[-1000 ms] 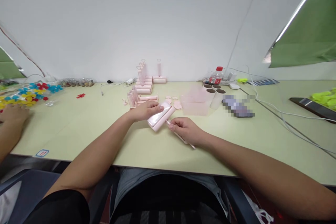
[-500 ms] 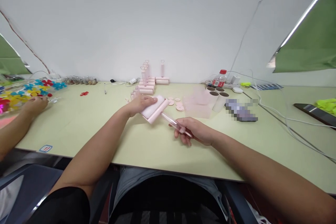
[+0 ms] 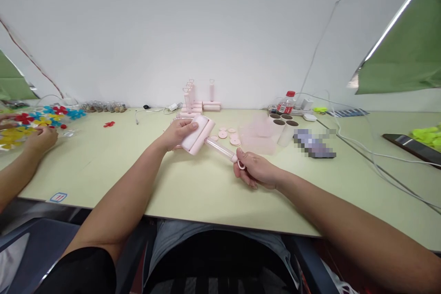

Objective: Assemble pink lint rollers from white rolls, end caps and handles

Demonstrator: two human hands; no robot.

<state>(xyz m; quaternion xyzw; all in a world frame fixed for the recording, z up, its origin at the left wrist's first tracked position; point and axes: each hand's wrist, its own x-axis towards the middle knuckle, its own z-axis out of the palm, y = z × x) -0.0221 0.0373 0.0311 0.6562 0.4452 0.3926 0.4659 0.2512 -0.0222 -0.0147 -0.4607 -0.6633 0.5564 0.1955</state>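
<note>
My left hand (image 3: 179,133) is closed round the far end of a pink lint roller (image 3: 202,137), its thumb on the white roll. A clear handle (image 3: 220,149) slants from the roller's head down to the right. At the handle's lower end, my right hand (image 3: 253,168) grips the part with the pink loop (image 3: 240,164). The roller is held above the table in front of me. Pink discs (image 3: 234,139) lie just behind the handle. More pink rollers (image 3: 211,105), some with upright handles, are grouped by the wall.
Translucent pink sheets (image 3: 257,140), white rolls (image 3: 285,135), a red-capped bottle (image 3: 287,103) and a blurred-out phone (image 3: 312,144) lie to the right. A tablet (image 3: 409,147) and cables are farther right. At left, another person's hand (image 3: 43,140) is among colourful flowers (image 3: 24,119).
The roller's head has moved slightly up and left. My right hand has shifted to the handle's loop end, leaving more of the clear handle uncovered. The other person's hand has moved slightly left.
</note>
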